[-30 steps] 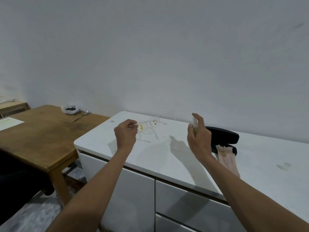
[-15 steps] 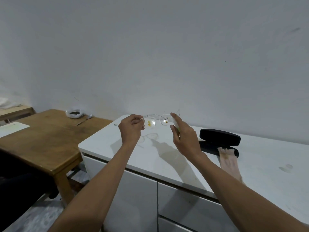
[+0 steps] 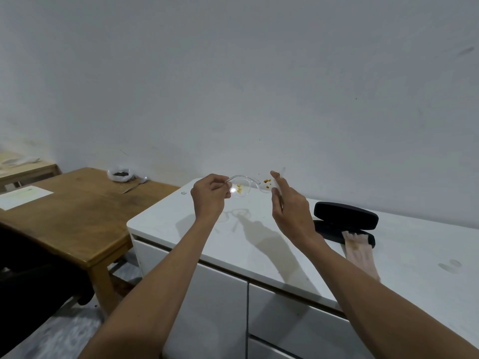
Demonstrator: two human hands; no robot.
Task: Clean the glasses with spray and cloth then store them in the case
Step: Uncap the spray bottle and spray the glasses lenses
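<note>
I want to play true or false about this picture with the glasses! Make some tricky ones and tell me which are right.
1. The left hand holds the clear glasses up above the white cabinet. True.
2. The black case is shut. False: it lies open on the cabinet top.
3. The glasses are inside the case. False: they are in the air, well to the left of it.
4. A pinkish cloth lies partly on the case and partly on the cabinet. True.
5. The right hand is empty. False: it holds a small spray bottle beside the glasses.
</note>
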